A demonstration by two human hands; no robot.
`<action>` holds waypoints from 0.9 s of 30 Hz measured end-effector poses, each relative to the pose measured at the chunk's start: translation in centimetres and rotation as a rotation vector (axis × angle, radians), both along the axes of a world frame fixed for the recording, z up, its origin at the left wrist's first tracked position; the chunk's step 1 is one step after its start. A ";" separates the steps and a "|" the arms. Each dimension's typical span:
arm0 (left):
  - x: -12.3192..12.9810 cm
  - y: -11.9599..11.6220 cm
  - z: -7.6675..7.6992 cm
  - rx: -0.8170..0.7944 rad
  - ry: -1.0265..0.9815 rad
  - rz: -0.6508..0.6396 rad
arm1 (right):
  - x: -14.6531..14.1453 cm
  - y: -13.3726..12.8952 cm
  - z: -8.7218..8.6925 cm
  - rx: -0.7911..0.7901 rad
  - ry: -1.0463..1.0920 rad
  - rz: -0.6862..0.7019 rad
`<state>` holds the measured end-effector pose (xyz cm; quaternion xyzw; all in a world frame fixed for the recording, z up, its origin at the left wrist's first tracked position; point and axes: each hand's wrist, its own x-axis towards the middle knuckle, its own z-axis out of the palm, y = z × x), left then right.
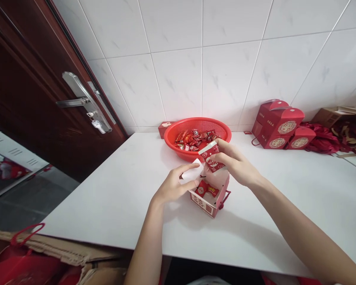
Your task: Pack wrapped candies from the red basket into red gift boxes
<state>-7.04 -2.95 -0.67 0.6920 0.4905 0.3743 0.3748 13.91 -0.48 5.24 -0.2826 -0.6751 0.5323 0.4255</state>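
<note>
An open red-and-white gift box (206,205) stands on the white table, with red wrapped candies (207,189) inside and a red cord at its right side. My left hand (178,184) is closed on a white flap (193,171) at the box's left. Above the box, my right hand (235,160) grips a small red packet (213,158) with a pale top edge. Just behind my hands sits a red plastic basket (223,123) holding several wrapped candies (192,138).
Several closed red boxes (280,124) are stacked at the back right, beside dark red fabric (322,136). A small red box (163,128) is behind the basket's left side. Cardboard (68,251) and a red bag (23,265) lie below the table's front left edge.
</note>
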 end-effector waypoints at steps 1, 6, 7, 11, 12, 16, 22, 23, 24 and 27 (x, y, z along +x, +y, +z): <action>-0.1 -0.1 0.1 -0.018 -0.004 -0.022 | -0.1 -0.1 0.0 0.017 -0.029 0.000; -0.3 -0.3 0.1 -0.038 -0.027 -0.073 | 0.2 -0.7 -0.6 0.105 -0.230 0.082; -0.3 -0.3 0.1 -0.039 -0.032 -0.076 | 0.3 -0.8 -0.8 0.113 -0.269 0.117; -0.2 -0.4 0.2 -0.043 -0.002 -0.073 | 0.9 -0.9 -1.1 0.140 -0.480 0.181; -0.2 -0.4 0.2 -0.045 0.006 -0.075 | 0.9 -1.0 -1.1 0.159 -0.529 0.170; -0.2 -0.3 0.3 -0.053 -0.001 -0.076 | 1.2 -1.2 -0.5 0.243 -0.656 0.112; 0.4 -0.3 0.1 -0.100 -0.086 -0.040 | 2.3 -1.0 0.4 0.334 -0.669 0.099; 0.6 -0.2 0.0 -0.116 -0.110 -0.031 | 2.6 -0.8 0.4 0.359 -0.662 0.049; 0.7 -0.1 -0.2 -0.122 -0.125 -0.015 | 3.0 -0.6 0.3 0.388 -0.661 -0.006; 1.2 0.1 -0.7 -0.059 -0.104 0.071 | 4.0 -0.2 -0.1 0.450 -0.676 -0.130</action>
